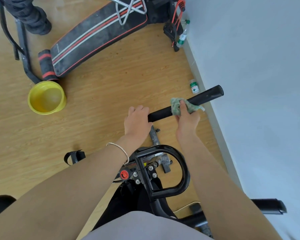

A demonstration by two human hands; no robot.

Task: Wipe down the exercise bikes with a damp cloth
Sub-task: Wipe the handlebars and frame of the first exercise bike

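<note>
I am looking down over a wood floor (111,87), with a black sit-up bench (97,37) lying at the far left. The exercise bike (185,172) stands right under me, close to the wall on the right. It is the only 1 I can see, so I cannot tell how many bikes are left.

My judgement is that the job is at an early or middle step. The wipe is on the long black handlebar (204,96), which runs from the centre out to the far right. The looped frame, bolts and red knob nearer to me have no cloth on them now. Whether they are already wiped, I cannot tell.

A yellow basin (63,103) sits on the floor to the left, well apart from the bike. Whether it holds water I cannot make out.

The left hand (137,120) is clenched over the handlebar's near end, steadying it. The right hand (187,118) is just beside it, further along the bar, its fingers (181,105) curled round the green cloth (176,105). They are pressing the bunched cloth against the bar.
</note>
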